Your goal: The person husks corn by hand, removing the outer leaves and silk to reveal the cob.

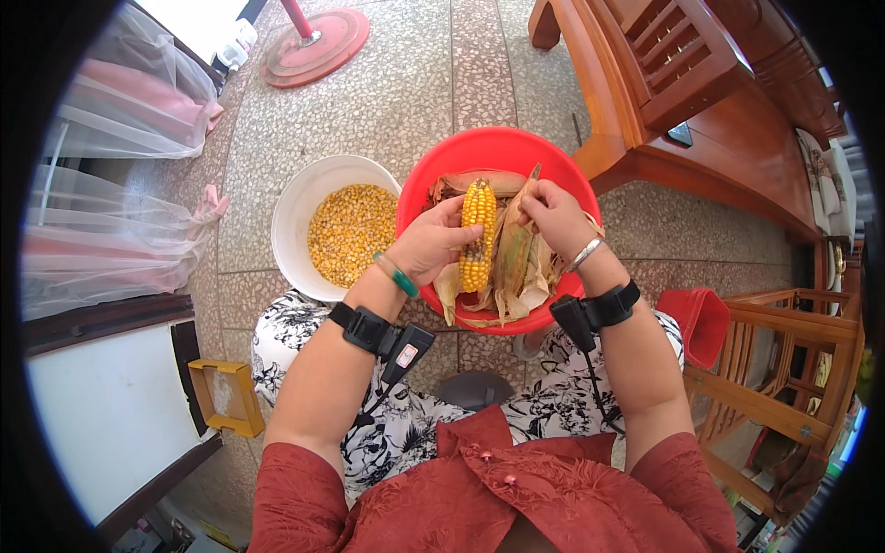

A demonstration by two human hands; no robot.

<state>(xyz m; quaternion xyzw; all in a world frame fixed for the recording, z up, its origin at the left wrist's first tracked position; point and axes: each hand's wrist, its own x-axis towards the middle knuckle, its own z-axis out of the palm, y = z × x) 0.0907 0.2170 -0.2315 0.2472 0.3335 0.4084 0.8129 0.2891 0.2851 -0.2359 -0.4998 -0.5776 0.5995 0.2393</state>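
Note:
My left hand (437, 238) holds a husked ear of yellow corn (477, 235) upright over a red plastic basin (494, 143). Some darkened kernels show along the ear's lower left side. Just to its right, my right hand (551, 216) pinches the upper part of a dry corn husk (517, 256) between thumb and fingers. More pale, papery husks lie in the basin under both hands. Left of the basin stands a white bucket (294, 228) partly filled with loose corn kernels (351, 231). Whether the pinched husk still encloses an ear is hard to see.
A wooden bench (726, 186) borders the right, with a phone-like device (680, 135) on it. A smaller red bin (693, 327) stands by a wooden chair (774, 387). A yellow box (227, 397) lies left; a round red stand base (317, 48) is beyond, near sheer curtains (124, 235).

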